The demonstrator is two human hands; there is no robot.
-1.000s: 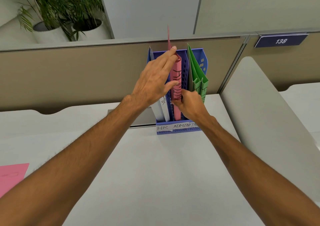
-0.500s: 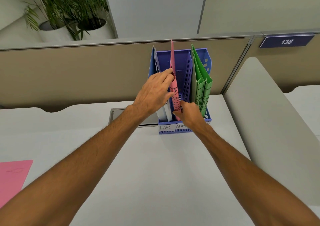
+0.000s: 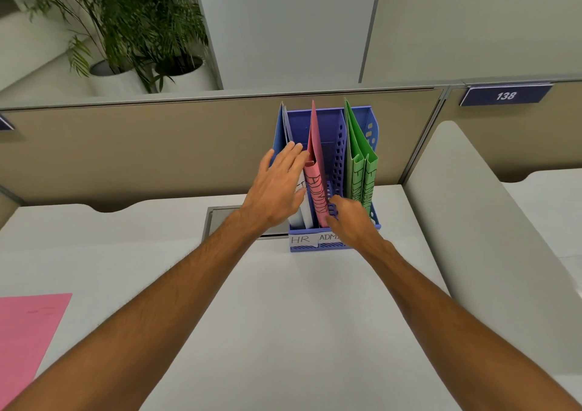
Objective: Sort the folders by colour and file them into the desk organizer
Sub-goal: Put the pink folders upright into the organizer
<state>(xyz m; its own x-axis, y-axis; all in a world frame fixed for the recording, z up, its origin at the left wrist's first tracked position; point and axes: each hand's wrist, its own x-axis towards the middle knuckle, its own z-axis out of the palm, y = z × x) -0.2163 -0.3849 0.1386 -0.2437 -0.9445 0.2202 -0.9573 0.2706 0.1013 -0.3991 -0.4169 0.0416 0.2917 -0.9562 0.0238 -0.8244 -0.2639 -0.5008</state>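
My one camera rides on my head and faces forward and down along both forearms, over the white desk [image 3: 283, 316]. It is wide-angle (the partition [image 3: 157, 152] bows across the frame). The desk organizer [image 3: 330, 124] stands at arm's reach, just above centre. With it are my left hand [image 3: 277, 187], my right hand [image 3: 349, 218] and the pink folder [image 3: 316, 190] that the right hand pinches. Potted plants [image 3: 135, 23] sit far off at upper left, beyond the partition.

office | cubicle partition [image 3: 189, 146] | number plate [image 3: 505, 96] | potted plants [image 3: 132, 33]
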